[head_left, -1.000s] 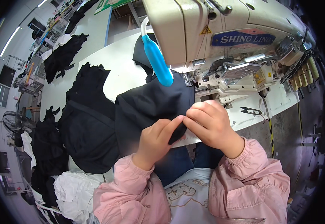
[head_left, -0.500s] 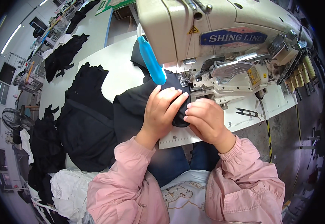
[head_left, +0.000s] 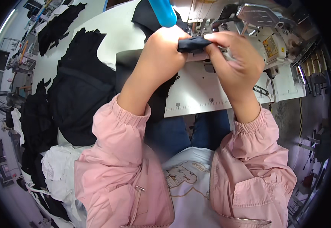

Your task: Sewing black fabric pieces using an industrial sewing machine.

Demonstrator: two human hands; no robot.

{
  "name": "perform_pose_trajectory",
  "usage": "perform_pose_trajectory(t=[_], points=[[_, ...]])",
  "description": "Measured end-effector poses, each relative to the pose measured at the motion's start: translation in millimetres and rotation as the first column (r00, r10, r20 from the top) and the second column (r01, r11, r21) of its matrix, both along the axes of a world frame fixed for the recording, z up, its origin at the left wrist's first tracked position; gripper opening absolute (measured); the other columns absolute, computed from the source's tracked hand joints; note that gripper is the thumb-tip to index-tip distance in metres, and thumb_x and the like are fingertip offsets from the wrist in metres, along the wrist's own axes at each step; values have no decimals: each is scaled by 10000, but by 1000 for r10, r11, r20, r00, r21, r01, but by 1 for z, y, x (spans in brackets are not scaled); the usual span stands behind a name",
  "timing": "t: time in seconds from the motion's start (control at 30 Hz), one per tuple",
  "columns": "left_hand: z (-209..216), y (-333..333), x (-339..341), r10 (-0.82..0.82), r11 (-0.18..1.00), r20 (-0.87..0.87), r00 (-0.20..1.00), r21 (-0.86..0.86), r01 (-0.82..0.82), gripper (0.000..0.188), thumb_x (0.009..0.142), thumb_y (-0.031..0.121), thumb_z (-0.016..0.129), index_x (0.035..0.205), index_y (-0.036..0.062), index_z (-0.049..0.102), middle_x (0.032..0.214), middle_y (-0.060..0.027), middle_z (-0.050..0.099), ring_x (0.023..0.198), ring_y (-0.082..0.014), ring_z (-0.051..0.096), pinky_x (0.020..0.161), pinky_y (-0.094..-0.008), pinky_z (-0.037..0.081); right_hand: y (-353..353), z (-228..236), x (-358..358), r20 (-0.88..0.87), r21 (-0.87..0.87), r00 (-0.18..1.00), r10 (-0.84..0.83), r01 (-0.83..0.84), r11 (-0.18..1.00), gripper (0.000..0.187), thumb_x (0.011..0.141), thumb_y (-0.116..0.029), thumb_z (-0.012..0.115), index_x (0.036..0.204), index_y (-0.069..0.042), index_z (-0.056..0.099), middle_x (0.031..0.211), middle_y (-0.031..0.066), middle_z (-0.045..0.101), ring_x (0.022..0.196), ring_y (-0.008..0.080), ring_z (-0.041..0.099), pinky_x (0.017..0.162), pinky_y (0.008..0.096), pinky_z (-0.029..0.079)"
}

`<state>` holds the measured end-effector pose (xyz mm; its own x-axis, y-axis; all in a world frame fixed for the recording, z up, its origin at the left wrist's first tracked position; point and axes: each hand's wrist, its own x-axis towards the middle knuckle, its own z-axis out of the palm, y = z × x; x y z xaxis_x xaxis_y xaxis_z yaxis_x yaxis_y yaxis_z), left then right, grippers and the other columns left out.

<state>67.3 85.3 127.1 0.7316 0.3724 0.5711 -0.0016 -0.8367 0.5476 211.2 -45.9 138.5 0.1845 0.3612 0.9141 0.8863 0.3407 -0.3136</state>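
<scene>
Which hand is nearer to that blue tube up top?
Left. The left hand is just below the blue tube in the picture; the right hand is farther away, lower and to the right.

One held black cloth point(head_left: 193, 44), one blue tube point(head_left: 163, 13), one fan point(head_left: 2, 102), two pink sleeves point(head_left: 114, 159) point(head_left: 258, 159)

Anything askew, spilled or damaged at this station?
Nothing clearly spilled or damaged stands out. Untidiest: the white cloth, crumpled in a heap at left. The black fabric between left hand and right hand looks merely bunched.
</scene>
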Motion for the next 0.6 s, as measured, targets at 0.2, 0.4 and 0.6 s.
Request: perform_pose_trajectory(t=[0.2, 0.4, 0.6], points=[[-6, -10, 4, 87, 995, 7, 996, 54, -87, 176, 726, 86, 822, 867, 50, 724, 865, -150, 699, 867, -374, 679, 776, -470, 536, -4, -1, -5, -57, -60, 998, -15, 11, 998, 191, 754, 18, 831, 923, -51, 775, 887, 96, 763, 814, 255, 742, 720, 335, 575], [-17, -14, 13, 107, 922, 270, 957, 334, -197, 153, 703, 123, 786, 845, 99, 732, 845, -47, 664, 861, -279, 671, 817, -428, 464, -12, 0, -10, -119, -123, 987, 109, -124, 985, 181, 743, 43, 792, 896, -36, 736, 910, 93, 755, 836, 273, 741, 751, 340, 579], [-26, -12, 6, -11, 870, 215, 977, 484, -97, 164, 785, 143, 741, 940, 102, 776, 942, -27, 697, 920, -255, 692, 937, -447, 594, -43, -19, 6, -68, -332, 974, 215, -226, 916, 240, 704, 40, 766, 916, -54, 703, 998, 108, 749, 957, 321, 734, 843, 417, 590]])
